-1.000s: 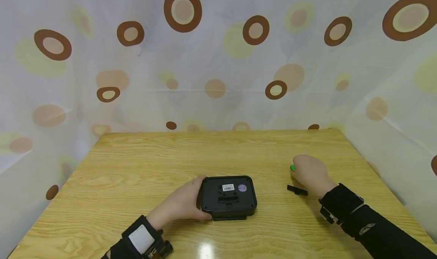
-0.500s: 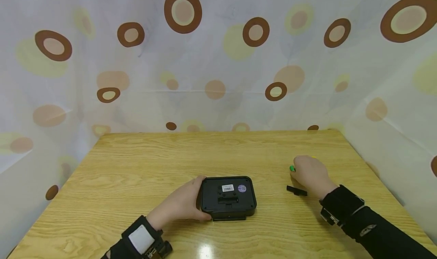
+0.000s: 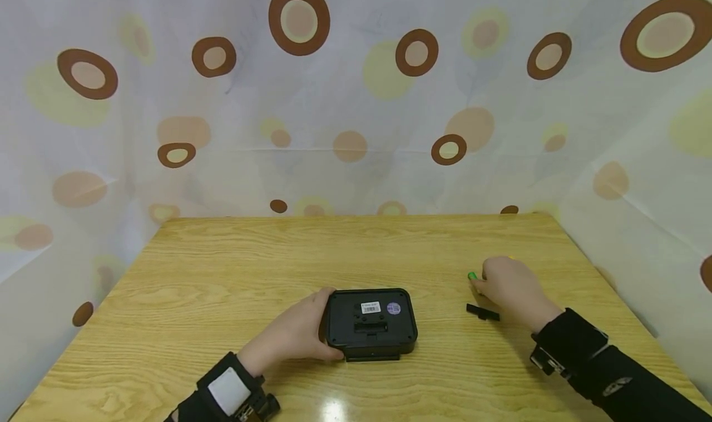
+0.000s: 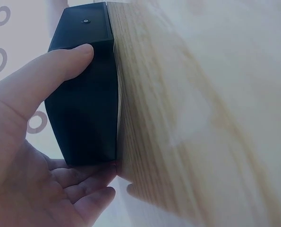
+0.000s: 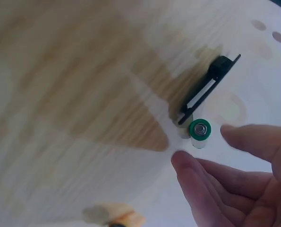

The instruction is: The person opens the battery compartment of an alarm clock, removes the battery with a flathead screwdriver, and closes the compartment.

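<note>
Wooden table [image 3: 222,267]: left hand [image 3: 295,335] grips black device [image 3: 371,323] near front edge; right hand [image 3: 508,289], fingers loosely spread, reaches green-tipped battery [image 5: 199,132] beside black cover [image 3: 483,312].

A wooden table [image 3: 233,267] fills the lower part of the head view. It is light yellow-brown with wavy grain lines, and a bright spot of light shines near its front edge. Behind the table and at both sides hangs a pale curtain [image 3: 356,101]. The curtain has brown rings, tan dots and soft yellow dots.
</note>
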The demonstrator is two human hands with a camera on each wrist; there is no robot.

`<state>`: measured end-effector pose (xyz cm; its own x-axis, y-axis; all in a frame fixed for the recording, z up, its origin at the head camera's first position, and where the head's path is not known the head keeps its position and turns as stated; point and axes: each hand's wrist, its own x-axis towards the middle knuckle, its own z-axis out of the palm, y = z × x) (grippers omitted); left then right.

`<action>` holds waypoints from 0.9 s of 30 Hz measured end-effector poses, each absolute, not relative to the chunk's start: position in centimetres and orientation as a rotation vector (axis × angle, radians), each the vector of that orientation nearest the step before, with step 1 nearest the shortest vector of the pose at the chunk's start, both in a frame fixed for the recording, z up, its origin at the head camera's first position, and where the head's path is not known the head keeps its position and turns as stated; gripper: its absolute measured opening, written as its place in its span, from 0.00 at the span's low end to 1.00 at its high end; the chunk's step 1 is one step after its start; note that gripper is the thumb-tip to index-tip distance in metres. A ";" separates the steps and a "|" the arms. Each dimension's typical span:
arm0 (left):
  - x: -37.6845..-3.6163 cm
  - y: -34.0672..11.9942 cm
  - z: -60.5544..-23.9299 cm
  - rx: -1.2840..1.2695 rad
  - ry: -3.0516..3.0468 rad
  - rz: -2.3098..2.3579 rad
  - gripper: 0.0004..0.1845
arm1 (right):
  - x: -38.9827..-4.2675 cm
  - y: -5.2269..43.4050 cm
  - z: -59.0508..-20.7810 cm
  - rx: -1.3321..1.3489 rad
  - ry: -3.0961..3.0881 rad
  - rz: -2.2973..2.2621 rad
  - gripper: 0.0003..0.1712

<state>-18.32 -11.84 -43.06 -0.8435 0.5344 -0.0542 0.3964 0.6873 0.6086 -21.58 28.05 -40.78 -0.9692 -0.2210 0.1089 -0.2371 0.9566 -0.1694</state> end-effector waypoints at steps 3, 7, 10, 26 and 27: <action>-18.3 -11.9 -43.0 0.752 2.670 0.892 0.62 | -21.0 28.0 -40.6 0.374 -2.954 0.206 0.29; -18.3 -11.9 -43.0 0.748 2.671 0.895 0.62 | -20.4 27.6 -40.0 0.392 -2.954 0.180 0.21; -18.3 -11.9 -43.1 0.750 2.672 0.894 0.62 | -19.8 27.0 -39.5 0.409 -2.969 0.185 0.23; -18.2 -11.7 -42.8 0.740 2.675 0.891 0.61 | -17.0 26.1 -40.2 0.454 -2.960 0.050 0.11; -18.2 -11.7 -42.9 0.738 2.675 0.892 0.61 | -17.1 26.2 -40.2 0.452 -2.976 0.056 0.10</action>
